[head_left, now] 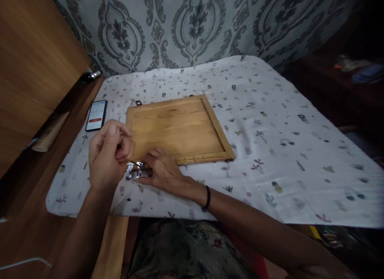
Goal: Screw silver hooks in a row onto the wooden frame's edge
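Observation:
A framed wooden panel (pixel 177 127) lies flat on the patterned cloth. At its near left corner sits a shiny metal hinge (pixel 134 170). My right hand (pixel 162 169), a black band on its wrist, rests at the panel's near edge. Its thumb and fingers close round the right end of the hinge, partly covering it. Raised just left of the hinge is my left hand (pixel 109 155), fingers curled tightly with the thumb on top. Something thin and dark seems to reach from these fingers toward the hinge, but I cannot make out what it is.
A phone (pixel 96 115) with a lit screen lies on the cloth (pixel 270 171), left of the panel. A small dark metal bracket (pixel 138 103) is behind the panel's far left corner. A wooden cabinet side (pixel 39 63) rises at the left, a patterned curtain (pixel 195 27) at the back.

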Demonstrator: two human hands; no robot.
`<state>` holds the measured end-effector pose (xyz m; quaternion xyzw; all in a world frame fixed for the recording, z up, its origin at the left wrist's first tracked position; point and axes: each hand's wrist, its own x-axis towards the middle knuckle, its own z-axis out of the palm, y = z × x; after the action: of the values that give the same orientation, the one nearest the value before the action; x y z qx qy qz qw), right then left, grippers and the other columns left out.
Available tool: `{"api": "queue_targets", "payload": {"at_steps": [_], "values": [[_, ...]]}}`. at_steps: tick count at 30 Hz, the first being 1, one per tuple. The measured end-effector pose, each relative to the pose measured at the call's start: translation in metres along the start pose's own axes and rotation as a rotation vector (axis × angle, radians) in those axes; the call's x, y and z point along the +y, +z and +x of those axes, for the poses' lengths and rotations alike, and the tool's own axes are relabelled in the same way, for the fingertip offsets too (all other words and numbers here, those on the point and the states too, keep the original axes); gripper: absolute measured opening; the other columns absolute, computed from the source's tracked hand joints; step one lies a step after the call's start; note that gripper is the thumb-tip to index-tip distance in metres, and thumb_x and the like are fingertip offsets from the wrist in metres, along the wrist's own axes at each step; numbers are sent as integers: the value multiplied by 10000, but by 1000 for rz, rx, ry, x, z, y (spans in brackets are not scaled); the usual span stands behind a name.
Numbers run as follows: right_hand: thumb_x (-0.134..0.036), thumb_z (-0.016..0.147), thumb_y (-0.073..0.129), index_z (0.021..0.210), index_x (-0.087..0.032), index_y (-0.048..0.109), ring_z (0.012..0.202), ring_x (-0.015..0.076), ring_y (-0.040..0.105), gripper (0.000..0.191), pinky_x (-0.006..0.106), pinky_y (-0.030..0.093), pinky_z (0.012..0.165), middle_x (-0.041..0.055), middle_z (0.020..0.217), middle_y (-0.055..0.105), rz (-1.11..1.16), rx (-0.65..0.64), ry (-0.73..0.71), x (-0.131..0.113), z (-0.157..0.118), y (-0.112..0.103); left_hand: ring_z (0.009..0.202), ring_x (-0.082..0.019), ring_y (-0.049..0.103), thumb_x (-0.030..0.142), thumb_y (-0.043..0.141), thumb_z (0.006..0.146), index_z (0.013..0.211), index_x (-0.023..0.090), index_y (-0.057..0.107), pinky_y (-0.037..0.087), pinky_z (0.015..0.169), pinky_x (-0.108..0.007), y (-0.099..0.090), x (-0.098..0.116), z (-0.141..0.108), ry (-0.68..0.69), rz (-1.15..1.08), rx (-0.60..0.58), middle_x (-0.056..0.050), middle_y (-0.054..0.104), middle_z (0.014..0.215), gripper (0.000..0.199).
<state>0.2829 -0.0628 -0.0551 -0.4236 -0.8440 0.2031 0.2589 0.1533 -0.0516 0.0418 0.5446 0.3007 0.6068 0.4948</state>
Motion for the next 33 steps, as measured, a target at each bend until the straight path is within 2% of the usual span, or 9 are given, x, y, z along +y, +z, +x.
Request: {"api": "queue_targets", "payload": {"at_steps": [4,9,12,16,20,22,25,28,33], "values": [[-640,814,806,1005,-133,711,971,266,570,550,386,455,849,102,995,667,-11,-16,-4,-1,0,-2,369,-41,148,465,754,916,727,190,681,153,362,-200,-9,0,7,-95,-10,-168,98,221,462,341],[-651,781,828,988,-112,726,981,268,580,586,384,456,856,111,998,658,-19,-19,6,-2,1,-2,483,-96,373,448,709,958,773,209,688,287,442,-243,6,1,-7,10,128,165,35,410,536,303],[-629,793,830,991,-120,725,984,267,583,556,385,460,856,105,996,655,-28,-24,9,-3,1,-3,472,-92,305,390,685,979,760,210,680,220,434,-254,13,1,-12,44,121,256,44,337,536,284],[-648,810,805,996,-127,717,964,262,579,561,382,461,841,102,993,661,-39,-23,0,-2,1,-2,410,-64,112,401,680,977,758,204,680,94,381,-242,2,1,-3,0,34,47,85,211,486,294],[-650,803,812,999,-137,712,957,259,572,558,378,456,844,92,986,666,-44,-1,-13,0,1,1,390,-42,91,458,749,920,736,194,679,120,359,-198,-11,1,7,-100,-8,-190,99,215,465,330],[-665,799,807,996,-132,714,965,262,575,575,380,457,849,95,993,668,-44,0,-13,0,1,1,390,-45,183,462,780,892,728,183,677,187,367,-183,-8,0,5,-70,13,-99,85,288,471,340],[-657,797,813,1000,-123,720,981,268,581,578,383,460,852,109,1017,671,-48,-11,-7,-1,0,0,449,-73,343,423,779,901,741,176,683,297,408,-180,4,0,-4,9,52,179,50,398,512,310],[-642,801,818,996,-124,721,981,268,580,562,387,460,853,112,1015,670,-54,-14,-4,-1,0,-1,453,-73,319,353,718,960,748,175,675,276,409,-174,11,0,-9,42,32,278,54,366,514,279],[-654,802,810,1021,-126,721,983,266,575,579,386,458,856,107,1009,671,-43,-5,-13,-1,0,-1,389,-43,83,407,724,947,751,171,675,134,363,-190,-6,2,1,-45,-49,-45,108,212,456,311]]}}
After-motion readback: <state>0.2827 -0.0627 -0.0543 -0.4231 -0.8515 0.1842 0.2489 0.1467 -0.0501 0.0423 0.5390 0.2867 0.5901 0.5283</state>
